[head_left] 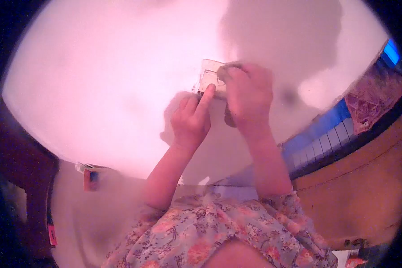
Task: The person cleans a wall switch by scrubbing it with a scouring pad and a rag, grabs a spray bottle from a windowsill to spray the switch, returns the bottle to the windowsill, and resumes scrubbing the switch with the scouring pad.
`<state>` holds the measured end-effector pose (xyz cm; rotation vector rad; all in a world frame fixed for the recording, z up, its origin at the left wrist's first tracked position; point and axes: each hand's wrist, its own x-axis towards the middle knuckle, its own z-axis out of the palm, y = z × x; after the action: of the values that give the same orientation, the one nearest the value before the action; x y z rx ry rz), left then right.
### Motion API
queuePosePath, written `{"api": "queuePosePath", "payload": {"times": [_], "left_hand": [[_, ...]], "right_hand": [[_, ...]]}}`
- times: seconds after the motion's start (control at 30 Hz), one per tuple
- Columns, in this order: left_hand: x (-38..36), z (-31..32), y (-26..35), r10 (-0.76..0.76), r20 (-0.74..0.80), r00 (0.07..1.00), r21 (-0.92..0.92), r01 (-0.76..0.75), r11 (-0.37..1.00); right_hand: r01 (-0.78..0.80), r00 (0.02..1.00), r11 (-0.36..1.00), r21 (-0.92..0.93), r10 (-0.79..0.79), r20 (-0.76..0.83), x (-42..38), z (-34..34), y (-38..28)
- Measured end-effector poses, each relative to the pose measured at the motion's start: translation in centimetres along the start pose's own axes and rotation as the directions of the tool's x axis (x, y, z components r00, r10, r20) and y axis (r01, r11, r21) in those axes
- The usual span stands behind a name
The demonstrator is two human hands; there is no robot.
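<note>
A pale, roughly square switch plate (208, 79) with a raised rectangular part sits on a white wall in front of me, in the upper middle of the view. My left hand (191, 120) is at its lower left, the index finger stretched up onto the plate's lower part and the other fingers bent. At the plate's right side, my right hand (252, 96) is closed, its fingertips pinched together against the plate. Something dark shows at those fingertips and below the palm; its kind cannot be made out. The right hand covers the plate's right side.
The white wall (98, 89) fills most of the view, with shadows around my hands. To the right are a blue-edged ledge (319, 143), a patterned reddish cloth (374, 96) and a brown wooden surface (357, 178). A small box (91, 179) is at lower left.
</note>
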<state>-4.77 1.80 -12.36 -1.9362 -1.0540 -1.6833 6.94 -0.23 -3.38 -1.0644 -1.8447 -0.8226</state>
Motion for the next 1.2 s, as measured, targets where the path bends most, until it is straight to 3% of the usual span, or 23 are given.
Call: {"api": "queuePosePath", "payload": {"times": [0.07,0.13,0.2,0.23,0.3,0.33,0.4,0.43,0.5,0.63,0.7,0.8,0.93,1.0,1.1,1.2], "left_hand": [[0.2,0.5,-0.7,-0.014,0.027,1.0,-0.024,0.015,1.0],[-0.3,1.1,-1.2,0.028,-0.103,0.994,-0.101,-0.039,0.994],[-1.1,0.4,-1.1,0.004,-0.086,0.996,-0.099,-0.013,0.995],[-1.1,0.2,-1.2,-0.026,-0.071,0.997,-0.091,0.019,0.996],[-0.9,0.5,-1.6,-0.012,-0.074,0.997,-0.09,0.005,0.996],[-1.0,0.4,-1.7,0.0,-0.085,0.996,-0.082,-0.007,0.997],[-0.1,-0.4,-2.0,0.002,-0.068,0.998,-0.067,-0.006,0.998],[0.0,-0.7,-1.9,0.007,-0.055,0.998,-0.048,-0.01,0.999],[-0.2,-0.6,-1.9,0.004,-0.041,0.999,-0.048,-0.006,0.999],[0.0,-0.2,-1.4,0.009,-0.032,0.999,-0.051,-0.01,0.999],[0.0,0.1,-1.7,0.003,-0.048,0.999,-0.082,-0.007,0.997],[0.1,0.1,-1.4,-0.006,-0.042,0.999,-0.08,0.003,0.997],[0.5,-1.4,-0.9,-0.034,0.023,0.999,0.006,0.034,0.999],[0.5,-1.4,-0.7,-0.014,0.031,0.999,0.007,0.014,1.0],[0.6,-1.5,-0.3,0.002,0.033,0.999,0.014,-0.003,1.0],[0.5,-1.3,-0.5,-0.008,0.019,1.0,0.019,0.008,1.0]], "right_hand": [[0.04,0.999,0.999,0.001,-0.04,0.02,1.5,1.1,-1.1],[0.082,0.996,0.997,0.011,-0.082,0.036,2.8,2.1,-2.5],[0.259,0.965,0.966,-0.008,-0.259,0.033,3.6,2.3,-4.2],[0.257,0.966,0.966,-0.015,-0.256,0.031,3.7,2.1,-4.2],[0.088,0.985,0.992,0.089,-0.1,0.144,3.3,2.0,-3.6],[0.084,0.984,0.992,0.089,-0.097,0.147,2.6,1.7,-2.9],[0.056,0.998,0.997,0.059,-0.055,-0.014,1.2,0.7,-1.5],[0.059,0.998,0.997,0.054,-0.059,-0.016,0.3,0.3,-1.3],[-0.099,0.984,0.995,0.007,0.099,-0.146,-0.7,-0.1,-1.1],[-0.018,0.995,1.0,-0.025,0.015,-0.094,0.8,0.9,-1.6],[0.074,0.997,0.99,0.119,-0.072,-0.018,3.0,1.9,-3.1],[0.06,0.994,0.985,0.159,-0.074,0.082,3.4,1.4,-3.2],[0.025,0.998,0.993,0.114,-0.019,-0.055,0.8,0.4,-1.7],[-0.128,0.971,0.988,0.081,0.141,-0.191,-1.3,-0.2,-0.8],[-0.216,0.966,0.964,0.156,0.234,-0.108,-3.9,-0.9,0.2],[-0.219,0.943,0.935,0.28,0.276,-0.185,-3.7,-1.5,-0.7]]}}
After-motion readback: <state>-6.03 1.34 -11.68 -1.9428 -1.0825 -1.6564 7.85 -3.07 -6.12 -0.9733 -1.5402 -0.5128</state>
